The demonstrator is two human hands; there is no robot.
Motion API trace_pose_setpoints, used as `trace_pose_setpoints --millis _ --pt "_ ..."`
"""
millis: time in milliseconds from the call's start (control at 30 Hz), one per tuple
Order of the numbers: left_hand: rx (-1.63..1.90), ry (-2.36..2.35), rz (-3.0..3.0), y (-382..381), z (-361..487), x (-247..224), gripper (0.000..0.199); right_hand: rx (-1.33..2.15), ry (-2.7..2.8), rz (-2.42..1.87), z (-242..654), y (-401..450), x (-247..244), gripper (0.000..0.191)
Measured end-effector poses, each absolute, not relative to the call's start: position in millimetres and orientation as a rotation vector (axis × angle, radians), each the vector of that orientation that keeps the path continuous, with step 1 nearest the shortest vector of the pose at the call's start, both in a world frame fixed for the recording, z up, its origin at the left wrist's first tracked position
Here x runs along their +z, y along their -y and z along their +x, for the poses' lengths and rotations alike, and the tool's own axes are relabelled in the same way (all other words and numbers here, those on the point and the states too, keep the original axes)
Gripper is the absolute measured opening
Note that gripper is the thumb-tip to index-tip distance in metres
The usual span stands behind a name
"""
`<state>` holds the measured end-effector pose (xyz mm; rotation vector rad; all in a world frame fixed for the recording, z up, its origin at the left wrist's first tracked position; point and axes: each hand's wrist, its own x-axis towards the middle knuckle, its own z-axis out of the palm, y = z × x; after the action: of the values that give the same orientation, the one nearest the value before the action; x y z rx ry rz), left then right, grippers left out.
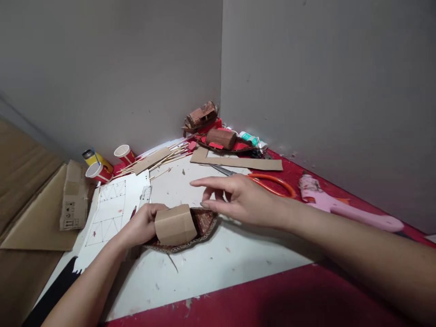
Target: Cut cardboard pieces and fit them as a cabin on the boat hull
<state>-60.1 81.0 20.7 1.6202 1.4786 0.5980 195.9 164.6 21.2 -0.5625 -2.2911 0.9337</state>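
Note:
A small cardboard model boat (204, 222) with a brown-painted inside sits low over the white work board. Across its middle arches a bent piece of plain cardboard (175, 223), like a canopy. My left hand (143, 225) grips the boat and canopy at the left end; its fingertips are partly hidden. At the boat's right end hovers my right hand (231, 197), index finger stretched out and the others loosely curled, thumb near the rim. Nothing shows between its fingers. Orange-handled scissors (272, 181) lie just behind this hand.
Two finished-looking model boats (220, 138) stand in the back corner. Bamboo sticks (166, 159), a cardboard strip (245, 163) and paper cups (98, 172) lie along the back. A pink glue gun (350, 211) is at right, a drawing sheet (109, 213) and cardboard box (73, 195) at left.

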Motion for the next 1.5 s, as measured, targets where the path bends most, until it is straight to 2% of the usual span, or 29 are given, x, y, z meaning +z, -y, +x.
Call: trace_pose_setpoints --millis 133,367,567,700,867,967,1500 --pt "0.571 -1.480 1.703 -80 -54 22 0.008 0.719 2.383 -0.410 185 -172 5 0.037" --pt "0.453 -1.501 1.880 -83 -51 20 0.016 0.626 2.461 -0.254 166 -172 -11 0.028" --pt "0.494 -1.643 1.808 -79 -65 39 0.041 0.531 2.487 -0.222 167 -174 -13 0.027" --pt "0.761 -1.750 1.591 -52 -74 59 0.022 0.521 2.521 -0.223 166 -172 -10 0.026" --pt "1.023 -1.690 1.271 -15 -48 40 0.040 0.513 2.540 -0.230 165 -170 -7 0.024" --pt "1.252 -1.646 1.162 -9 -26 20 0.038 0.510 2.536 -0.223 165 -170 -8 0.024" --pt "1.243 -1.680 1.207 -7 -2 -5 0.036 0.525 2.559 -0.253 166 -172 -4 0.026"
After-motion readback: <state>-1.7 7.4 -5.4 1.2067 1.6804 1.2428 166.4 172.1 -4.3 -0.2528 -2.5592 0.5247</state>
